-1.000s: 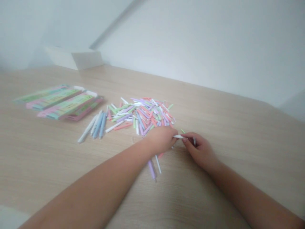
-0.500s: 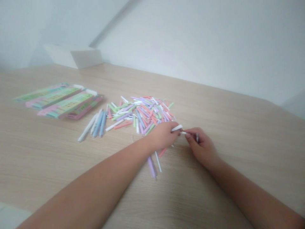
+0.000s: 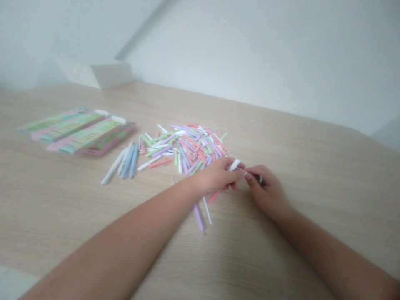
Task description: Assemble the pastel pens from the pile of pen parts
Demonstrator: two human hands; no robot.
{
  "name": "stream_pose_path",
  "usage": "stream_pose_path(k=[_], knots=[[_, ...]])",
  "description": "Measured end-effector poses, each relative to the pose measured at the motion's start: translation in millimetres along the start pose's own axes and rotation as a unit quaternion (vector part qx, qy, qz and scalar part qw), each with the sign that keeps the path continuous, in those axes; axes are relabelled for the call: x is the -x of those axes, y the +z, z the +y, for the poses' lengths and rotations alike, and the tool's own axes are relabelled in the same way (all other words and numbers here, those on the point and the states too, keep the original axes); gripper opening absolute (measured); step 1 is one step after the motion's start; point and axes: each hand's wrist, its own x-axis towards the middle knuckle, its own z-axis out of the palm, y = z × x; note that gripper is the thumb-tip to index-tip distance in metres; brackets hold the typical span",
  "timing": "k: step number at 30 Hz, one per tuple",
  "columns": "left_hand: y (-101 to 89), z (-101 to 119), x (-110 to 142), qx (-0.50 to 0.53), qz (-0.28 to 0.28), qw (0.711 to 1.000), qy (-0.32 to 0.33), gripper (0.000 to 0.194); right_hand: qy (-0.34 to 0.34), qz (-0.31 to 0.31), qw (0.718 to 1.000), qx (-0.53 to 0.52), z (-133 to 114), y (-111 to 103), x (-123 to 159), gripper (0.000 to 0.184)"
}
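Note:
My left hand (image 3: 215,173) is closed on a white pen-like stick (image 3: 234,165), which juts up tilted between the fingers. Its fingertips meet those of my right hand (image 3: 265,187). My right hand pinches a thin white piece (image 3: 246,171) with thumb and forefinger, and most of that piece is hidden. Just behind and beneath my left hand spreads a pile of pastel sticks (image 3: 190,146) in purple, green, coral, blue and white. In front of that hand lie a purple stick (image 3: 198,217) and a thin white stick (image 3: 207,210).
Left of the pile, several blue and white pen-like sticks (image 3: 125,160) lie side by side. Beyond them are several flat pastel boxes (image 3: 84,135). A white box-like object (image 3: 112,76) stands at the back against the wall. The table top (image 3: 312,166) is wood-grained.
The white stick in my left hand has turned from lying level toward my right hand to pointing up. My left hand has shifted slightly right and its fingers now reach my right fingertips.

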Motion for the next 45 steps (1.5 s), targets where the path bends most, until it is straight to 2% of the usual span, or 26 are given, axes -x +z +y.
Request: stream_pose_path(k=[5, 10, 14, 20, 25, 34, 37, 41, 45], knots=[[-1.4, -0.4, 0.4, -0.033, 0.026, 0.999, -0.006, 0.038, -0.029, 0.005, 0.999, 0.028, -3.8, -0.1, -3.6, 0.017], [-0.4, 5.4, 3.9, -0.007, -0.028, 1.000, 0.008, 0.043, -0.030, 0.017, 0.999, -0.010, -7.2, -0.8, -2.1, 0.016], [0.0, 9.0, 5.7, -0.011, -0.034, 0.999, 0.017, 0.039, -0.018, 0.008, 1.000, -0.024, -9.5, -1.5, -0.8, 0.016], [2.1, 13.3, 6.5, -0.062, 0.002, 0.998, -0.020, 0.034, -0.021, -0.010, 1.000, -0.018, -15.9, -0.9, 0.7, 0.012], [2.2, 12.5, 4.3, -0.108, 0.033, 0.992, -0.064, 0.034, 0.016, 0.013, 0.999, 0.031, -11.7, 3.7, 7.7, 0.019], [-1.7, 0.6, -1.5, -0.182, 0.037, 0.981, -0.051, 0.031, -0.014, 0.009, 0.997, 0.073, -11.3, 5.3, 6.6, 0.013], [-0.9, 1.2, -1.5, -0.157, 0.026, 0.986, -0.047, 0.030, -0.013, 0.009, 0.996, 0.084, -10.9, 4.4, 6.3, 0.015], [0.6, 3.9, -0.2, -0.069, 0.006, 0.996, -0.063, 0.030, -0.004, 0.017, 0.996, 0.083, -8.0, 4.7, 6.1, 0.015], [1.7, 5.1, 1.2, -0.068, 0.023, 0.995, -0.072, 0.022, 0.049, 0.040, 0.996, 0.070, -6.5, 6.3, 5.0, 0.013]])
